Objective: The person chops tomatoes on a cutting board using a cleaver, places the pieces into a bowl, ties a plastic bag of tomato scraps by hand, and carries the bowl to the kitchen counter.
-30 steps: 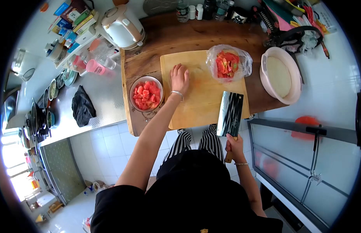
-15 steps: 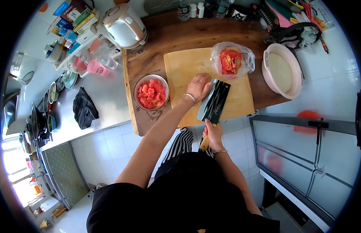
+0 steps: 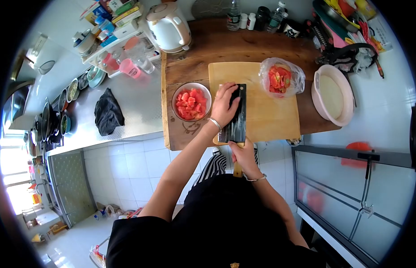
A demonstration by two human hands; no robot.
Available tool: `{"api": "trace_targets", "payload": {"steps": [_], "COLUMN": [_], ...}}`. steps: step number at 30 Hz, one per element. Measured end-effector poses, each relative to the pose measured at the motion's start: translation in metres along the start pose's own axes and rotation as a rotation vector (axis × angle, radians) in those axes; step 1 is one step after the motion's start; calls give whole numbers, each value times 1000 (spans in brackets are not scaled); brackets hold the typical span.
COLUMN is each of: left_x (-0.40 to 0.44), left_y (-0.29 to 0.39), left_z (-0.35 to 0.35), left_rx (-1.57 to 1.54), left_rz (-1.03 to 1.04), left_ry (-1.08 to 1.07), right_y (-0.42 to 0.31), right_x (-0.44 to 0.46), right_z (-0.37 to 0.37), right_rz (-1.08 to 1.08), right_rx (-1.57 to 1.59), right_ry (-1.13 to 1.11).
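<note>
My right hand (image 3: 245,157) is closed around the wooden handle of a cleaver (image 3: 239,117), whose dark, wet-looking blade lies over the left part of the wooden cutting board (image 3: 272,118). Against the left side of the blade rests my left hand (image 3: 226,105), fingers stretched out and lying over the metal. Whether anything lies under the blade or the palm is hidden. Left of the board stands a bowl (image 3: 174,101) of chopped tomato (image 3: 191,103). A clear plastic bag (image 3: 299,81) with cut red tomato pieces (image 3: 279,78) sits on the board's far right corner.
A pink basin (image 3: 318,99) stands at the table's right end. Behind the board are bottles (image 3: 276,18) and an electric kettle (image 3: 168,27). A black cloth (image 3: 108,112) lies on the metal counter to the left. A glass-fronted cabinet (image 3: 337,178) is at the right.
The cleaver has swung from a slant to nearly straight and shifted left on the board. My left hand, earlier beside the blade's far end, now lies on it. The camera view has shifted.
</note>
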State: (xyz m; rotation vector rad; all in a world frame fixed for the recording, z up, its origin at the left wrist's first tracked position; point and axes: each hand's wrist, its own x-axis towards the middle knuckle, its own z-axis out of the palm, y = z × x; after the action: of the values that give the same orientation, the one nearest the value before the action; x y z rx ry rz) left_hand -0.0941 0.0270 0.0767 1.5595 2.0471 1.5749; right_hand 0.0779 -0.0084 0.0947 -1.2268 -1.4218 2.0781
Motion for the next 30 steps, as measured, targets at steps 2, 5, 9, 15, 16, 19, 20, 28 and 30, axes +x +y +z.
{"api": "trace_targets", "payload": {"steps": [2, 5, 9, 15, 16, 19, 20, 28, 30], "left_x": [0, -8, -29, -36, -36, -27, -23, 4, 6], "left_y": [5, -8, -59, -46, -44, -35, -32, -11, -8], "left_z": [-28, -59, -79, -98, -95, -73, -64, 7, 22], "left_rx": [93, 267, 504, 652, 651, 689, 725, 373, 355], "left_rz": [31, 1, -126, -164, -179, -99, -36, 38, 22], "left_ry": [105, 245, 308, 215, 184, 210, 186, 92, 94], "right_y": [-4, -10, -2, -11, -13, -6, -4, -3, -8], "right_x": [1, 7, 19, 19, 19, 25, 27, 41, 48], "right_z": [14, 34, 46, 26, 21, -2, -11, -95, -110], "right_rz": [-39, -121, -126, -57, 0, 36, 33, 92, 74], "right_rx": [-4, -65, -174, -3, -7, 79, 82, 146, 85], "right_ry": [-73, -186, -253, -189, -158, -136, -128, -6, -33]}}
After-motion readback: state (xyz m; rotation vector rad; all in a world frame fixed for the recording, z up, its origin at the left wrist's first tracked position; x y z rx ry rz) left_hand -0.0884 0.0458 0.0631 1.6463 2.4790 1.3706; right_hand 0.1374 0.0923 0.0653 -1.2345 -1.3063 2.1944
